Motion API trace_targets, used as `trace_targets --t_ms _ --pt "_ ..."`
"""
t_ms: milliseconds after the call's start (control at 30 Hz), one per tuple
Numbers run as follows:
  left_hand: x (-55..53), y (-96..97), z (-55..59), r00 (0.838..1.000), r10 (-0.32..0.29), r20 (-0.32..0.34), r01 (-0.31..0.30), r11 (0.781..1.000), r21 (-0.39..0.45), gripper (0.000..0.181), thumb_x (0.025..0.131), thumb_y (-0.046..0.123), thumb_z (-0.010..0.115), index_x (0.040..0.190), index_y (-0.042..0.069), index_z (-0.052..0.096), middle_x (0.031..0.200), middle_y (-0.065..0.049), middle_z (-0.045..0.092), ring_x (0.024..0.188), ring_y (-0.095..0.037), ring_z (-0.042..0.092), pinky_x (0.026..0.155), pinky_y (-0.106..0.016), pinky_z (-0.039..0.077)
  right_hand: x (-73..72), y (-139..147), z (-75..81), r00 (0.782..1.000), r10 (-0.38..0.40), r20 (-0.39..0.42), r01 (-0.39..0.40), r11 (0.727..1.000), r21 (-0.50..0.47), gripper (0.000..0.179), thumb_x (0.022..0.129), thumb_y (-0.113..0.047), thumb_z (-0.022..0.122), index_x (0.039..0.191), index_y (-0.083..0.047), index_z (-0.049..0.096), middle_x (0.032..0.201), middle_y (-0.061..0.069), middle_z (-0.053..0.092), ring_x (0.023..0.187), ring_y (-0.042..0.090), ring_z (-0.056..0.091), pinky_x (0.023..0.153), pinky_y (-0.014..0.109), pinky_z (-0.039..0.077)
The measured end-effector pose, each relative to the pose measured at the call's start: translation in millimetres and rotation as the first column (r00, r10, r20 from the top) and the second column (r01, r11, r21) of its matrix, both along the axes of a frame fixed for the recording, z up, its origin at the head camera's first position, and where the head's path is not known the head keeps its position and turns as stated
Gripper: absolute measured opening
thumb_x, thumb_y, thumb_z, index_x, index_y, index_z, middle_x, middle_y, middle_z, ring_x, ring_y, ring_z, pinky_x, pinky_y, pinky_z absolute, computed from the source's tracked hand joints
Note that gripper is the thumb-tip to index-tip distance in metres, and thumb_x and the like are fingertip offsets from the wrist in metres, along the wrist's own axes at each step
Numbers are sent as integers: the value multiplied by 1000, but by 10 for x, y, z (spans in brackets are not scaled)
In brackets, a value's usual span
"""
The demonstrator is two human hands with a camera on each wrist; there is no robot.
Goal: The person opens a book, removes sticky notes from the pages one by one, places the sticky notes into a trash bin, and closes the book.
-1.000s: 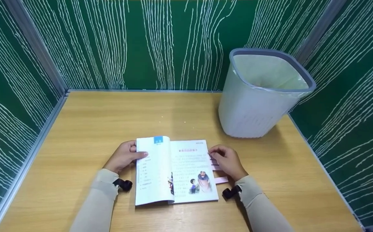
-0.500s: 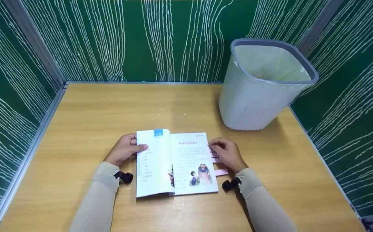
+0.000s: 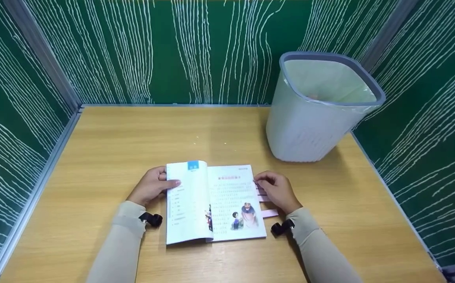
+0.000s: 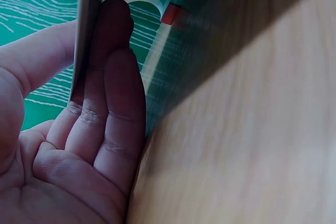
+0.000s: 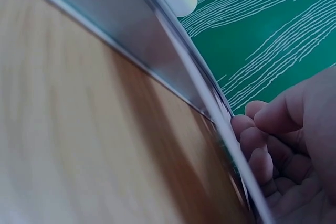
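Observation:
An open book (image 3: 233, 214) lies on the wooden table, its left pages raised and curving up from the spine. My left hand (image 3: 150, 184) grips the left side, thumb on the printed page and fingers beneath; the left wrist view shows those fingers (image 4: 118, 93) spread against the underside. Pink paper strips (image 3: 269, 213) stick out of the right edge. There, my right hand (image 3: 280, 190) pinches at the book's edge near the topmost strip, fingers curled. Whether a page or a strip lies between the fingertips is hidden.
A white waste bin (image 3: 306, 129) with a grey rim and pale green liner stands at the back right. Tiny white scraps (image 3: 225, 144) lie on the table (image 3: 133, 133) behind the book. Green panels (image 3: 164, 47) with white wavy lines enclose the back and sides.
The head view shifts slightly up and down. Both hands and the open book keep the same pose relative to one another.

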State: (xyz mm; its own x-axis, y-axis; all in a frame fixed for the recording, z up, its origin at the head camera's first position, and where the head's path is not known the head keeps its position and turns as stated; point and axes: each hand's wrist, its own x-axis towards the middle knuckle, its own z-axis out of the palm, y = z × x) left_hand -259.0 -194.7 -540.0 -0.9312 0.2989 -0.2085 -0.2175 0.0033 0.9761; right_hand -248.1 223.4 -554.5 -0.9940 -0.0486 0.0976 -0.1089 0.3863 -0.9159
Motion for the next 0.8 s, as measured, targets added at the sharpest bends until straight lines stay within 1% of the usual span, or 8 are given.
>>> trace_targets --t_ms 167,367,500,633,733,800 --pt "-1 8 -6 1000 10 12 -10 1000 5 50 90 7 79 133 -3 56 108 -17 77 95 -30 77 83 -39 63 4 12 10 1000 2 23 -2 1000 -14 13 96 -8 68 100 -13 79 99 8 75 92 23 66 77 27 56" --pt "2 10 2 1000 8 24 -8 1000 -14 52 91 8 79 136 -1 55 111 -18 77 96 -31 77 83 -39 63 2 20 -1 1000 2 18 -1 999 -44 13 96 -6 68 100 -10 80 99 11 75 88 23 66 74 26 56" --pt "3 6 4 1000 12 25 -11 1000 -16 53 91 8 79 137 -1 55 111 -18 77 96 -30 77 83 -39 63 15 22 0 999 2 35 2 996 -95 14 96 -6 67 102 -9 79 100 13 74 86 22 67 69 25 57" --pt "-1 2 0 1000 4 5 -4 1000 -9 54 91 5 78 138 -4 52 109 -17 77 93 -28 78 81 -38 64 18 27 -2 999 21 33 -16 989 -150 13 97 -5 67 103 -5 78 102 16 74 88 20 67 71 24 57" --pt "2 -2 -9 1000 4 -5 -4 1000 -10 54 91 4 78 138 -6 52 107 -17 78 91 -27 78 79 -37 64 17 32 -5 999 42 20 -38 982 -183 11 97 -3 67 103 0 76 100 17 72 87 19 65 73 25 56" --pt "5 -5 -16 1000 5 -4 -5 1000 -7 54 91 4 78 137 -6 53 107 -17 78 91 -27 78 80 -37 64 27 36 -7 999 49 12 -45 978 -204 9 96 -2 68 101 1 75 96 16 71 83 18 64 70 25 54"
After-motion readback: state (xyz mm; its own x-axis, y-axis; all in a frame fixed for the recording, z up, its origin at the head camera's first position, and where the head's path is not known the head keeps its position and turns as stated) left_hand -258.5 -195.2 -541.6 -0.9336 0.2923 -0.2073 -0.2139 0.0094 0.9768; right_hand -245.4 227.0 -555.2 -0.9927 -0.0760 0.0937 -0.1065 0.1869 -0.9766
